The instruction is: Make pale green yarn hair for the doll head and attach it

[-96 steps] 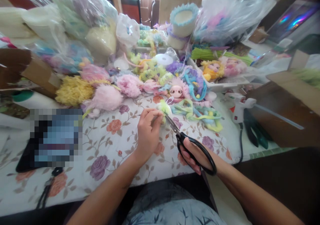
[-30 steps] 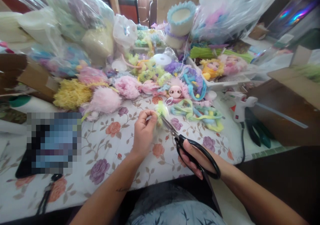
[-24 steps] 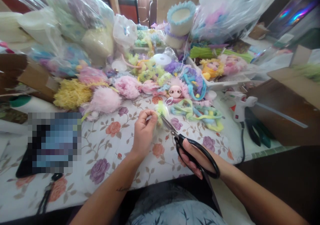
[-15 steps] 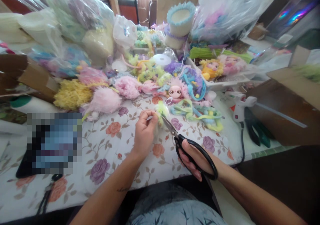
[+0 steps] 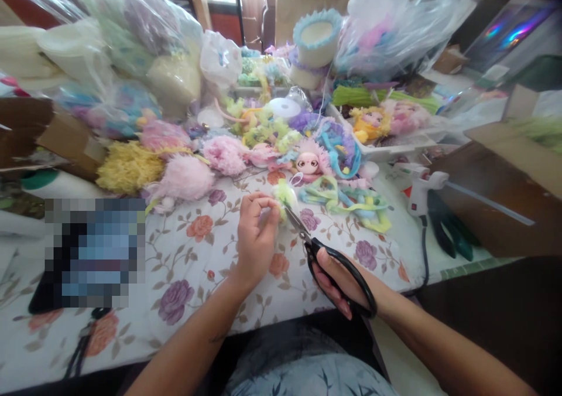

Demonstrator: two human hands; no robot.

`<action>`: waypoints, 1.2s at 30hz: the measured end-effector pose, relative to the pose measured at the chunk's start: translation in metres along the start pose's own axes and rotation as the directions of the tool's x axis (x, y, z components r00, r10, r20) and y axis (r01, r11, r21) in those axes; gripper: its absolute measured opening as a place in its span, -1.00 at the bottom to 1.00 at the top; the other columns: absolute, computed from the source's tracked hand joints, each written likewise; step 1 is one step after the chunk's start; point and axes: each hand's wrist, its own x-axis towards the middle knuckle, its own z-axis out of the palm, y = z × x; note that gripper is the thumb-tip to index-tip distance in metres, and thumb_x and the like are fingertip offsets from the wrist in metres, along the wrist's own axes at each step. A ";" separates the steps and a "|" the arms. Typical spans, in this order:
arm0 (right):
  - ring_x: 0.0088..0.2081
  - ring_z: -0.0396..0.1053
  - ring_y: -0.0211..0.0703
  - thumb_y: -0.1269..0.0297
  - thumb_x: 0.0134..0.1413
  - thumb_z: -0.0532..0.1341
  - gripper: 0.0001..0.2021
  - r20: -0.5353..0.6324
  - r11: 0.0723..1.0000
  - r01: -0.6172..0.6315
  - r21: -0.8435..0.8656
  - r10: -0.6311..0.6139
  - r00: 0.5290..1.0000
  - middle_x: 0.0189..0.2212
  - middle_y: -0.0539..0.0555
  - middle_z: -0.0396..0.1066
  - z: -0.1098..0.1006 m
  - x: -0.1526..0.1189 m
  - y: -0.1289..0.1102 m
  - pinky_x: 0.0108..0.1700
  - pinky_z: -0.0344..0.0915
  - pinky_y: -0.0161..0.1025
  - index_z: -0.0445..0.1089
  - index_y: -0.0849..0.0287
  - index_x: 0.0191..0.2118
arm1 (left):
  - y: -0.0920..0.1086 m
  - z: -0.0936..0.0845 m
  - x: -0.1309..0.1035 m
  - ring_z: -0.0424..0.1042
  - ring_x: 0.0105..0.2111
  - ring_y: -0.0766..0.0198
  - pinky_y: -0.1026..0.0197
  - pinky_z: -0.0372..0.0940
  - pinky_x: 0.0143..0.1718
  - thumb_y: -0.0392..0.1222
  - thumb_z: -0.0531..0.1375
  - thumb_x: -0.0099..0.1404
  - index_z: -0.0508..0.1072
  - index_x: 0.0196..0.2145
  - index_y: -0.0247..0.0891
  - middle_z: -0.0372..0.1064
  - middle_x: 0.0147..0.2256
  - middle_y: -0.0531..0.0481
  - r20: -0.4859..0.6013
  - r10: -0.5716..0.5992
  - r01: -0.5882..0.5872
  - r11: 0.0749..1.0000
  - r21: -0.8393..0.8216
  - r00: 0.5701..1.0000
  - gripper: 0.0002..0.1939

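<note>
My left hand (image 5: pixel 259 226) pinches the near side of a small fluffy yellow-green piece (image 5: pixel 287 191) with a thin white loop at its top. My right hand (image 5: pixel 338 279) has its fingers through the handles of black-handled scissors (image 5: pixel 309 241). Their blade tips touch or overlap the fluffy piece beside my left fingertips; whether they cut into it I cannot tell. Just right of the piece lie fuzzy blue, green and yellow stems (image 5: pixel 351 200). Behind it rests a doll head (image 5: pixel 307 160) with pink hair.
Pink pompoms (image 5: pixel 187 176) and a yellow one (image 5: pixel 127 167) lie behind on the left. A blurred-out device (image 5: pixel 96 255) rests at the left. On the right are a glue gun (image 5: pixel 421 188), dark green-handled pliers (image 5: pixel 452 229) and a cardboard box (image 5: pixel 492 191). Plastic bags (image 5: pixel 386 27) stand at the back.
The scissors and my right hand have shifted very slightly left. My left hand keeps its pinch and has barely moved.
</note>
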 end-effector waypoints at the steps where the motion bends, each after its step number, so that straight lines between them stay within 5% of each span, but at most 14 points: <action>1: -0.82 0.07 -0.44 -0.51 -0.06 -0.09 -0.29 -0.002 1.000 -0.001 -0.004 0.001 1.000 -0.73 -0.14 0.08 0.000 0.000 -0.001 -0.81 0.08 -0.46 0.10 0.15 -0.59 | 0.001 -0.001 -0.001 0.32 -0.07 0.22 0.10 0.20 0.05 -0.25 0.13 0.35 0.40 -0.30 -0.20 0.29 -0.18 -0.05 -0.018 0.073 -0.072 0.997 0.037 0.997 -0.93; 4: -0.80 0.07 -0.46 -0.49 -0.03 -0.09 -0.30 0.003 1.000 0.005 0.008 -0.005 1.000 -0.72 -0.13 0.09 0.000 -0.002 -0.003 -0.79 0.09 -0.47 0.11 0.16 -0.58 | 0.005 -0.004 0.000 0.35 -0.09 0.22 0.10 0.22 0.03 -0.27 0.14 0.34 0.40 -0.31 -0.21 0.33 -0.19 -0.04 -0.077 0.185 -0.183 0.983 0.028 0.980 -0.94; 11: -0.79 0.06 -0.48 -0.49 -0.02 -0.08 -0.30 -0.001 1.000 0.003 -0.010 -0.003 1.000 -0.71 -0.14 0.09 0.000 -0.003 -0.003 -0.79 0.09 -0.49 0.12 0.17 -0.55 | -0.001 -0.010 0.015 0.40 -0.37 0.34 0.28 0.31 -0.25 -0.14 0.20 0.30 0.39 -0.33 -0.24 0.38 -0.42 0.05 -0.267 -0.103 0.065 0.987 -0.147 0.958 -0.87; 16: -0.79 0.08 -0.48 -0.49 -0.03 -0.07 -0.31 0.003 1.000 0.010 -0.020 -0.010 1.000 -0.71 -0.15 0.10 0.000 -0.003 -0.003 -0.79 0.10 -0.51 0.14 0.18 -0.54 | 0.001 -0.030 0.035 0.40 -0.43 0.37 0.27 0.34 -0.30 -0.17 0.22 0.25 0.38 -0.35 -0.24 0.39 -0.42 0.06 -0.433 -0.172 0.054 0.961 -0.270 0.885 -0.90; 21: -0.80 0.07 -0.48 -0.47 -0.01 -0.06 -0.31 0.012 1.000 -0.004 -0.007 0.004 1.000 -0.74 -0.15 0.10 0.000 -0.004 -0.004 -0.80 0.08 -0.52 0.15 0.18 -0.55 | 0.010 -0.079 0.059 0.37 -0.48 0.36 0.24 0.36 -0.37 -0.25 0.26 0.19 0.37 -0.39 -0.20 0.34 -0.47 0.09 -0.622 -0.064 -0.087 0.974 -0.208 0.780 -0.90; 26: -0.80 0.06 -0.47 -0.43 0.02 -0.02 -0.34 0.059 0.997 -0.030 0.073 0.026 0.998 -0.75 -0.14 0.11 -0.005 0.000 0.005 -0.80 0.08 -0.51 0.18 0.18 -0.55 | 0.008 -0.134 0.069 0.36 -0.48 0.36 0.26 0.34 -0.45 -0.28 0.27 0.18 0.43 -0.38 -0.17 0.37 -0.48 0.07 -0.698 0.012 -0.059 0.997 -0.043 0.716 -0.93; 30: -0.81 0.00 -0.49 -0.42 0.03 -0.01 -0.35 0.079 0.996 -0.045 0.077 0.039 0.996 -0.72 -0.11 0.17 -0.011 0.004 0.012 -0.80 0.02 -0.51 0.18 0.17 -0.55 | 0.005 -0.180 0.094 0.32 -0.57 0.48 0.36 0.28 -0.52 -0.44 0.20 0.15 0.45 -0.36 -0.34 0.35 -0.53 0.13 -0.745 0.047 0.055 0.992 0.112 0.665 -0.91; 34: -0.79 0.01 -0.44 -0.46 -0.01 -0.03 -0.33 0.057 0.999 0.019 0.031 -0.020 0.998 -0.79 -0.12 0.10 -0.012 0.001 0.008 -0.79 -0.01 -0.49 0.17 0.15 -0.57 | 0.012 -0.231 0.146 0.31 -0.57 0.53 0.39 0.32 -0.42 -0.50 0.18 0.21 0.47 -0.35 -0.42 0.30 -0.59 0.19 -0.737 0.060 0.169 0.958 0.232 0.673 -0.90; 36: -0.78 0.02 -0.43 -0.46 -0.01 -0.04 -0.33 0.034 0.999 0.043 -0.008 -0.043 0.998 -0.78 -0.10 0.12 -0.010 -0.002 0.003 -0.76 0.00 -0.47 0.18 0.16 -0.58 | 0.015 -0.253 0.171 0.30 -0.56 0.55 0.31 0.37 -0.26 -0.52 0.17 0.21 0.47 -0.40 -0.43 0.26 -0.64 0.24 -0.716 -0.006 0.330 0.890 0.314 0.698 -0.89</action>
